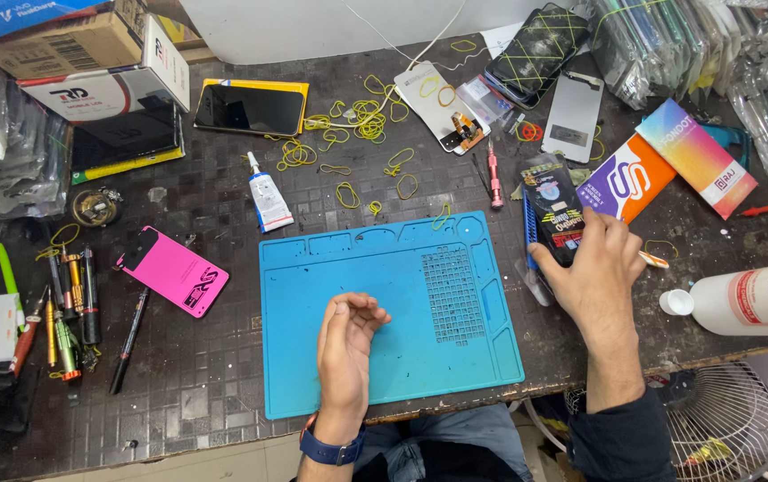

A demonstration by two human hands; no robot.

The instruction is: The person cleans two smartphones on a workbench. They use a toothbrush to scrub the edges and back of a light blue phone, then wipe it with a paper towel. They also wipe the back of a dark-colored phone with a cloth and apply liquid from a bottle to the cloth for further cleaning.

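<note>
Left hand (pixel 345 344) loosely curled, empty, over one blue repair mat (pixel 390 312); right hand (pixel 591 268) clamped on one dark screen-protector packet (pixel 555 212) just right of mat, long axis pointing away; two boxed packs (pixel 665 165) beyond.

A pink phone cover (pixel 172 271), glue tube (pixel 269 198) and yellow rubber bands (pixel 361 119) lying scattered across a dark, cluttered workbench (pixel 214 205)
</note>
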